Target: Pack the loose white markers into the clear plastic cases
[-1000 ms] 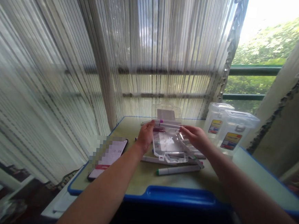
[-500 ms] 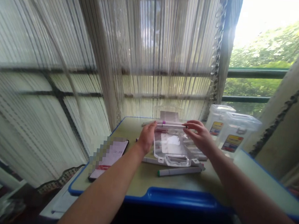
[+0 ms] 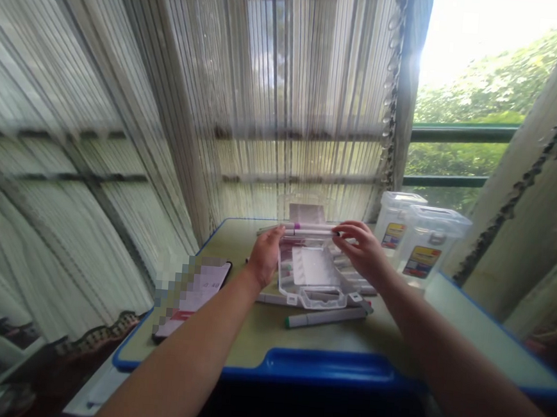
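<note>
Pens [image 3: 316, 231] held level above a clear case [image 3: 323, 291].
Your left hand [image 3: 265, 257] grips the pens' nine o'clock end; your right hand [image 3: 361, 248] pinches at the three o'clock end; the case lies at six o'clock, nearer you.

A smartphone [image 3: 200, 292] lies by the left edge of the bench [image 3: 243, 344], its screen partly pixelated. Near the far right corner stand two clear plastic boxes, the front box [image 3: 425, 242] partly hiding the rear box [image 3: 394, 235], both with yellow-topped labels. A blue trough [image 3: 328, 366] runs along the near edge. Beyond the far edge hangs a striped sheer curtain [image 3: 312, 76]; right of it, green rails [image 3: 462, 133] cross leafy foliage [image 3: 486, 83].
</note>
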`<state>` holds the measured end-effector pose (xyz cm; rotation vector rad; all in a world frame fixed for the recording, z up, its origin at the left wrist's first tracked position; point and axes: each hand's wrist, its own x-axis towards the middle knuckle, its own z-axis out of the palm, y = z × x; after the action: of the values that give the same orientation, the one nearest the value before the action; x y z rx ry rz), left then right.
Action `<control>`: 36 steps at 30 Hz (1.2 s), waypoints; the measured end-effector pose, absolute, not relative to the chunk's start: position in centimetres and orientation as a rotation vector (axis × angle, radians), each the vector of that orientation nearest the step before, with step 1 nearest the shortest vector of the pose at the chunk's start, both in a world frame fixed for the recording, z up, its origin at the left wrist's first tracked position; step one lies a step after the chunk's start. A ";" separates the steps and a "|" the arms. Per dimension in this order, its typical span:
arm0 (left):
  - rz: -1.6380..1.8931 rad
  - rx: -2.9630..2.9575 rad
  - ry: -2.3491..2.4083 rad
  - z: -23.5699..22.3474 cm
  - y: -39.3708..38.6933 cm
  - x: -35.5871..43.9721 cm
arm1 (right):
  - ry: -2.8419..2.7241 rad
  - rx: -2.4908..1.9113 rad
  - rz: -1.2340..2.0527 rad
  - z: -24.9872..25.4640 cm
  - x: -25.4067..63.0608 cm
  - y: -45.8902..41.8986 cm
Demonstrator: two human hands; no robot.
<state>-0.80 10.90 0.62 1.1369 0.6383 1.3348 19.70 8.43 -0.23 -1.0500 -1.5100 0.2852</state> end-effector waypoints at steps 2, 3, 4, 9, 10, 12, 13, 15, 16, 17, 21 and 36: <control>1.341 1.132 0.630 0.6 10.9 -0.8 | -1.513 -1.053 0.272 -0.3 19.7 8.5; 1.346 1.129 0.628 0.6 11.0 -0.8 | -1.517 -1.055 0.264 -0.3 19.7 8.6; 1.350 1.124 0.627 0.6 11.0 -0.8 | -1.522 -1.056 0.256 -0.3 19.8 8.6; 1.363 1.114 0.613 0.9 10.9 -0.8 | -1.536 -1.053 0.254 -0.3 19.7 8.6; 1.364 1.117 0.606 0.9 10.8 -0.7 | -1.532 -1.049 0.256 -0.3 19.7 8.6; 1.358 1.126 0.598 1.1 10.7 -0.7 | -1.522 -1.039 0.261 -0.2 19.7 8.5; 1.356 1.132 0.599 1.1 10.7 -0.7 | -1.519 -1.036 0.261 -0.2 19.7 8.5; 1.350 1.143 0.605 1.2 10.6 -0.7 | -1.519 -1.036 0.259 -0.2 19.8 8.6; 1.344 1.146 0.609 1.1 10.6 -0.7 | -1.523 -1.042 0.258 -0.2 19.8 8.6; 1.335 1.148 0.614 1.1 10.7 -0.7 | -1.527 -1.050 0.257 -0.2 19.9 8.6; 1.320 1.146 0.638 0.9 10.9 -0.8 | -1.449 -1.103 0.381 -0.2 19.8 8.6; 1.128 1.230 0.652 0.5 10.9 -0.7 | -1.138 -0.987 1.034 0.0 19.6 8.6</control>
<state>-0.72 10.89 0.47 1.2295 0.6522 1.1285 19.57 8.58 -0.05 -0.9870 -1.1381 1.0340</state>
